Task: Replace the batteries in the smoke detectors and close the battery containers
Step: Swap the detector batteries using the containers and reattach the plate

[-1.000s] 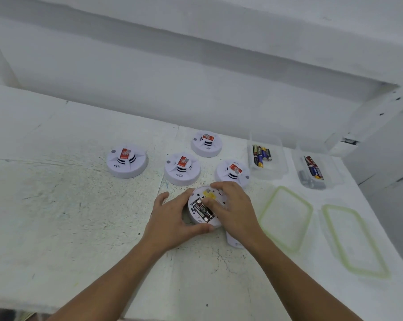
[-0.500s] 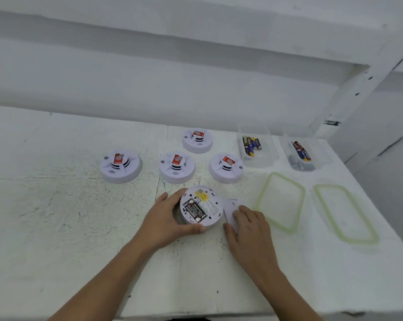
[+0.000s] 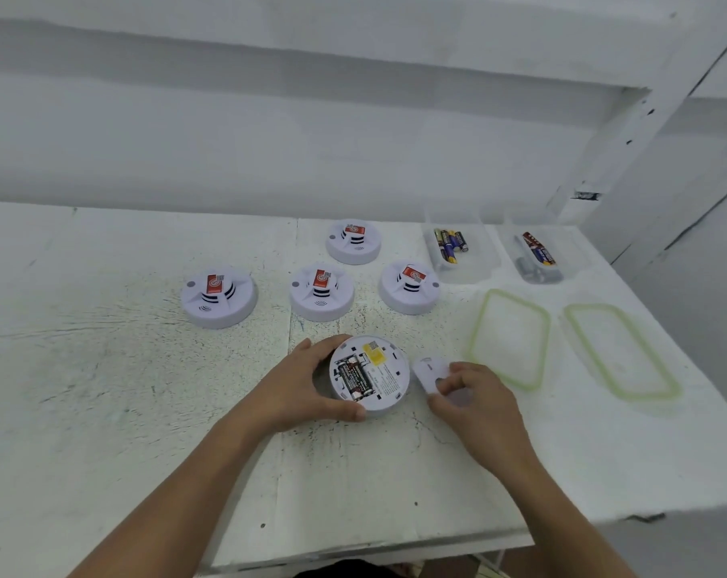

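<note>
Gripping detector point(image 3: 378, 375), pinching battery cover point(image 3: 426, 369).

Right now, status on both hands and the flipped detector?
Left hand grips upturned round white smoke detector, black batteries showing in open bay. Right hand pinches small white plastic battery cover beside it. Green-rimmed clear lids lie farther right, apart.

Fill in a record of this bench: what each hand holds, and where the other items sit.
Left hand: grips flipped detector, batteries showing
Right hand: pinches cover, beside that detector
Upright detectors: four, behind
Boxes: two, open, loose batteries inside
Lids: two, flat, in front of boxes
</note>
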